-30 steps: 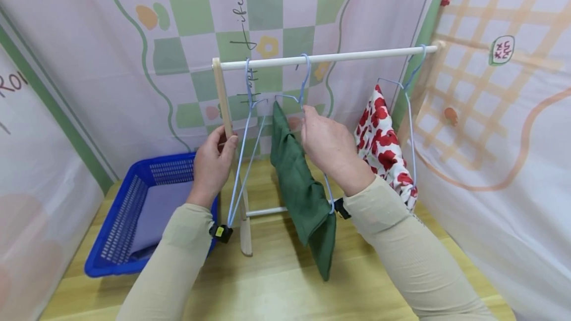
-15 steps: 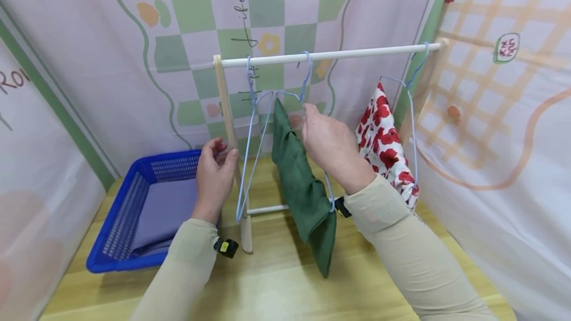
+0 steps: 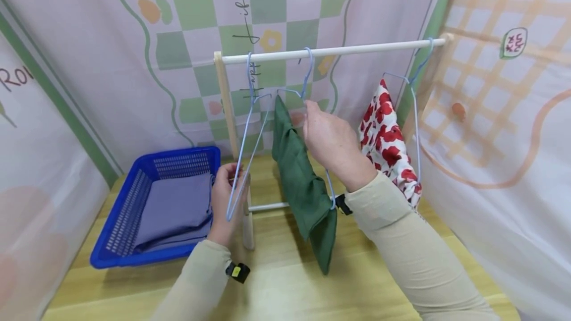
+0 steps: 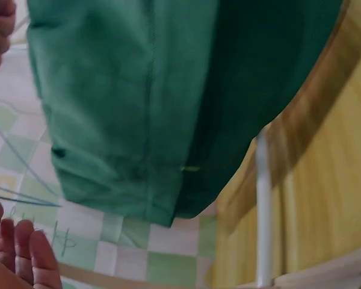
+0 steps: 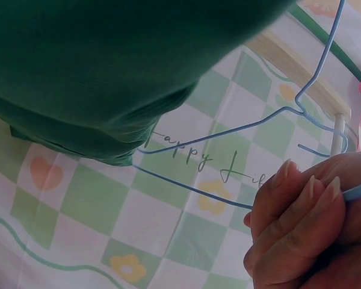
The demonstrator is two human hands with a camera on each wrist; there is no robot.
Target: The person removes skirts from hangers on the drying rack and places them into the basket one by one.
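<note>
My right hand [image 3: 332,137] grips the blue wire hanger [image 3: 308,71] just under its hook; in the right wrist view its fingers [image 5: 301,223] curl round the wire. That hanger's hook is over the rack's white top rail [image 3: 357,50], and a dark green cloth [image 3: 296,177] drapes from it. Lower on the left, my left hand [image 3: 223,202] is behind a bare blue hanger [image 3: 243,162], near the rack's wooden post [image 3: 228,108]. Its fingers [image 4: 42,259] look loosely bent and hold nothing in the left wrist view.
A blue plastic basket [image 3: 111,222] with a folded grey-purple cloth [image 3: 176,207] stands left of the rack on the wooden table [image 3: 285,291]. At the rack's right end hangs a white cloth with red flowers [image 3: 388,137]. Printed curtains [image 3: 192,9] surround the table.
My left hand has left the post and moved down and right, behind the bare hanger, which swings a little. The right hand keeps its hold on the green cloth's hanger.
</note>
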